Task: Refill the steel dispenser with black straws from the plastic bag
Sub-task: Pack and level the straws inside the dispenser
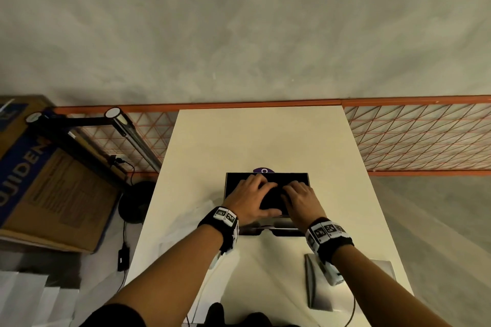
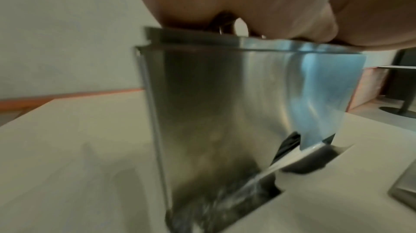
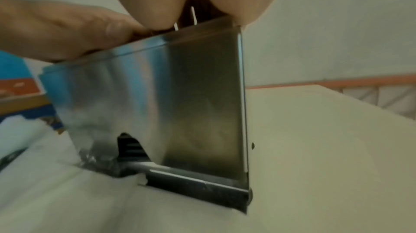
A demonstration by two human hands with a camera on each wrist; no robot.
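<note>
The steel dispenser (image 1: 281, 231) stands open-topped in the middle of the white table (image 1: 265, 141). Its inside is dark with black straws (image 1: 273, 199). My left hand (image 1: 252, 194) and right hand (image 1: 300, 198) both reach into the top and grip a bundle of straws between them, fingers curled down inside and the left thumb along the front. From the left wrist, the palm (image 2: 247, 2) sits on the dispenser (image 2: 225, 103) rim and the fingers are hidden. The right wrist view shows the dispenser (image 3: 180, 94), with straws (image 3: 130, 148) in its bottom slot.
The steel lid (image 1: 318, 281) lies on the table near my right forearm. The clear plastic bag (image 3: 45, 165) lies crumpled left of the dispenser. A purple object (image 1: 263, 170) peeks out behind it. A cardboard box (image 1: 47, 180) and an orange mesh fence (image 1: 425, 135) are off the table.
</note>
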